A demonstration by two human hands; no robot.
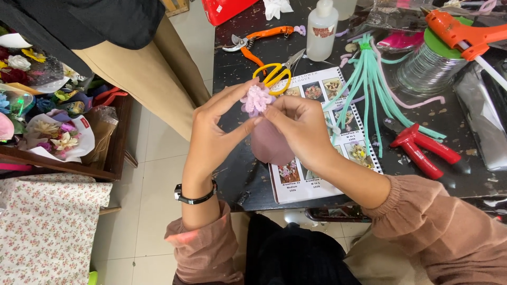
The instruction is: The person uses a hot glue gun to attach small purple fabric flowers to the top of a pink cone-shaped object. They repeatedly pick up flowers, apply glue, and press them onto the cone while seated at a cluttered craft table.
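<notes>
We see both hands, left hand [211,132] and right hand [298,129], meeting mid-frame over a booklet [317,179] on the tabletop [237,174], the flower [256,99] between their fingertips. Scissors [277,71] lie just above the hands, a bottle [322,29] above those. Pliers [425,150] sit right of the booklet, a glue gun [459,31] in the upper right, bouquets [47,126] at the left edge.

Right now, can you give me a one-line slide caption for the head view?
Both hands, left hand and right hand, pinch a pale pink fuzzy flower above a spiral-bound catalogue on a cluttered black table.
</notes>
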